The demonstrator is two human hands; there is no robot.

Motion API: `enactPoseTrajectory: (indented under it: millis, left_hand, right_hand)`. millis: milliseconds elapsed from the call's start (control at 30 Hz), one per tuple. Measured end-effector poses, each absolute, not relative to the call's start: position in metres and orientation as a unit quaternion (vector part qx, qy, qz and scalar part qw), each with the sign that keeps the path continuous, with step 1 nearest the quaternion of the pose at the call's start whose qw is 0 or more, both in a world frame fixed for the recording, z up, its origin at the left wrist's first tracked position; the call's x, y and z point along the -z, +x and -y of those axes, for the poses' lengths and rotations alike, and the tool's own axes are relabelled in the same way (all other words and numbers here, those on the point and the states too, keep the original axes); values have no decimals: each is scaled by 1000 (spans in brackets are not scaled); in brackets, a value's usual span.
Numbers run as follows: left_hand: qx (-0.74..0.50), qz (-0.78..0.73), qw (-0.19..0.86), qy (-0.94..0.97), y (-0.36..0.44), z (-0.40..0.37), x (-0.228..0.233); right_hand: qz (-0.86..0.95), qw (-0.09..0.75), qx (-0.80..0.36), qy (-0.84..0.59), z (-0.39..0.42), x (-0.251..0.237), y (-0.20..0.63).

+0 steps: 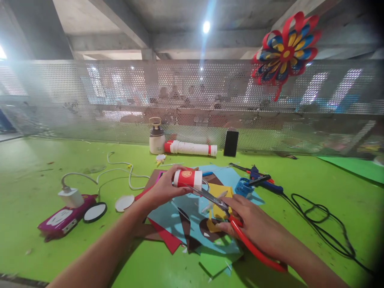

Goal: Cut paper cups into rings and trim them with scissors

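My left hand [169, 185] is wrapped round a white paper cup [196, 180] with a red band and a gold print, held on its side above the paper pile. In my right hand [252, 220] is a pair of scissors [214, 199] with red handles. The blades point left, and their tips reach the lower side of the cup; whether they touch it I cannot tell. Beneath both hands lie blue paper [168, 216], yellow paper [220, 192], red paper [166, 238] and dark brown cut pieces [185, 226].
A glue gun [265, 184] with a black cord lies right, beside a blue tape roll [243, 188]. At left are a purple power strip [64, 220] and white cable. Behind stand a spray bottle [157, 142], stacked cups [192, 148] and a phone [231, 144] against a perforated screen [120, 100].
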State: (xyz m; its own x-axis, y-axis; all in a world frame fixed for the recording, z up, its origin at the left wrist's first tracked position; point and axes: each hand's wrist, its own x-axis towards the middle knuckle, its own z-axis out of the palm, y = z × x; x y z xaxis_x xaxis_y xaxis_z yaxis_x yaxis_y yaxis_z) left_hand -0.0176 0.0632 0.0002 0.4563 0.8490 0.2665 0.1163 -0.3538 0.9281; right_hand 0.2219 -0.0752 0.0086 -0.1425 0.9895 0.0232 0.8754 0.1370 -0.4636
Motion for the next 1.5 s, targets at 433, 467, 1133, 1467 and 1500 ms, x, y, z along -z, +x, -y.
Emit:
enactPoseTrajectory:
  millis: [433, 467, 1133, 1467, 1500]
  left_hand:
    - [-507, -367, 442, 643, -14, -73, 9]
    - [-510, -367, 440, 641, -13, -73, 8]
    - [-453, -413, 368, 699, -7, -60, 11]
    - [-422, -395, 443, 685, -2, -57, 8]
    - [-424, -395, 447, 682, -1, -56, 7]
  right_hand:
    - [711, 184, -139, -664, 74, -7, 225]
    - [706, 186, -132, -671, 74, -7, 225]
    - [732, 159, -26, -662, 77, 2, 216]
    - [771, 156, 66, -613, 76, 13, 225]
    - [774, 156, 69, -610, 76, 13, 225]
